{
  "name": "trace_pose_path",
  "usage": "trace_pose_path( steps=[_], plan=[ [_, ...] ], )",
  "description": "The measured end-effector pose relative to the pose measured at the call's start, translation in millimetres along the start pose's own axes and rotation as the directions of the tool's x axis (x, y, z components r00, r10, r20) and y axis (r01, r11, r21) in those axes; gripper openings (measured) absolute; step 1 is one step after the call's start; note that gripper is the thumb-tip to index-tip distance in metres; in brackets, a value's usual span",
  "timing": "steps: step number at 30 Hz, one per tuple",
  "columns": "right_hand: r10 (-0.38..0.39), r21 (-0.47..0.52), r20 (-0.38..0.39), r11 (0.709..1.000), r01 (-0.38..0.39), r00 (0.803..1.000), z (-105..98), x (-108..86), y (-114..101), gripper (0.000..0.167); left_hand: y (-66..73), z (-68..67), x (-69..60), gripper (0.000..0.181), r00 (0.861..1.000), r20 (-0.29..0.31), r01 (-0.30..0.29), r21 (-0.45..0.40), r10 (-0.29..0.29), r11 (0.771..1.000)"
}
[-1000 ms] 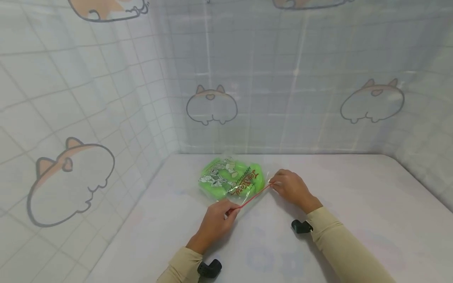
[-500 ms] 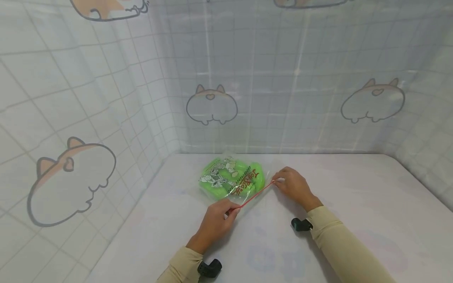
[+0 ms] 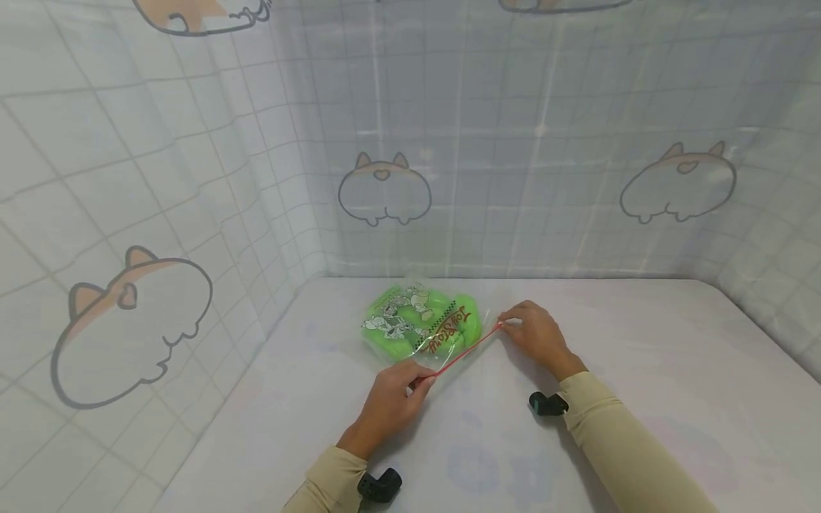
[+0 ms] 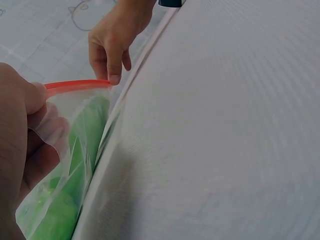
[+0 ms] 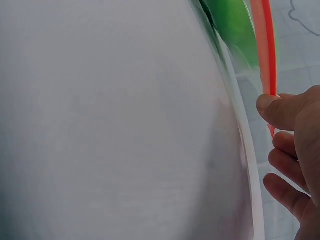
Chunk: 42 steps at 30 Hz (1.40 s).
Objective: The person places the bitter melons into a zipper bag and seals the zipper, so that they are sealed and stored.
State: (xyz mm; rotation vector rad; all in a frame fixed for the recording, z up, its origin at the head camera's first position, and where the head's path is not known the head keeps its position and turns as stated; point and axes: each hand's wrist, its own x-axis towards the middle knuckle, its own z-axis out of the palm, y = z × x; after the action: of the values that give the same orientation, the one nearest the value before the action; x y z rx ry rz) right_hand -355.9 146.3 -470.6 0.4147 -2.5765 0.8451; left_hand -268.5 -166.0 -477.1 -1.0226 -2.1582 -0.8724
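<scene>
A clear zip bag (image 3: 442,324) printed with cartoon figures and "Toy Story" lettering lies on the white table, several bright green, rounded things (image 4: 57,215) inside it. Their kind cannot be made out through the plastic. Along the bag's near edge runs a red zip strip (image 3: 467,352). My left hand (image 3: 393,399) pinches the strip's near-left end between thumb and fingers. At the far-right end, the thumb and forefinger of my right hand (image 3: 539,338) pinch the strip. In the right wrist view the red strip (image 5: 270,55) stretches away from the thumb, with the other fingers loosely curled below.
White cloth-like walls with grid lines and corgi drawings (image 3: 385,189) stand behind and to the left of the table (image 3: 641,342). A black wrist device (image 3: 380,486) sits at the left cuff, another black device (image 3: 548,404) at the right cuff.
My right hand has slid a little away and to the right along the red strip, up to its far end. The left hand and the bag have stayed nearly still.
</scene>
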Motion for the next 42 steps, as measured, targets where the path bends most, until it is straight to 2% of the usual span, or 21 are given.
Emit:
trace_pose_path(
  steps=[7, 11, 21, 32, 42],
  plan=[
    [0.009, 0.03, 0.001, 1.0, -0.009, 1.0, -1, 0.4, 4, 0.018, 0.3, -0.3, -0.4, 0.011, 1.0, -0.001, -0.004, -0.011, 0.004, 1.0],
    [0.052, 0.093, 0.019, 0.994, -0.053, 0.998, 0, 0.3, 8, 0.019, 0.3, -0.6, -0.2, 0.011, 1.0, -0.005, -0.003, -0.019, 0.003, 1.0],
    [0.146, 0.257, 0.111, 0.951, -0.17, 0.983, -1, 2.1, 17, 0.02, -3.3, -1.6, -1.5, 0.016, 0.999, -0.012, 0.033, -0.051, -0.034, 0.998],
    [0.17, 0.221, 0.098, 0.957, -0.187, 0.981, 0, 4.2, 21, 0.02, -2.7, -1.4, -1.0, 0.013, 0.999, -0.008, 0.047, -0.037, -0.047, 0.998],
    [0.222, 0.217, 0.119, 0.945, -0.244, 0.968, 3, 2.3, 25, 0.021, -2.7, 0.0, -0.5, 0.012, 0.999, 0.018, 0.046, -0.056, -0.045, 0.997]
  ],
)
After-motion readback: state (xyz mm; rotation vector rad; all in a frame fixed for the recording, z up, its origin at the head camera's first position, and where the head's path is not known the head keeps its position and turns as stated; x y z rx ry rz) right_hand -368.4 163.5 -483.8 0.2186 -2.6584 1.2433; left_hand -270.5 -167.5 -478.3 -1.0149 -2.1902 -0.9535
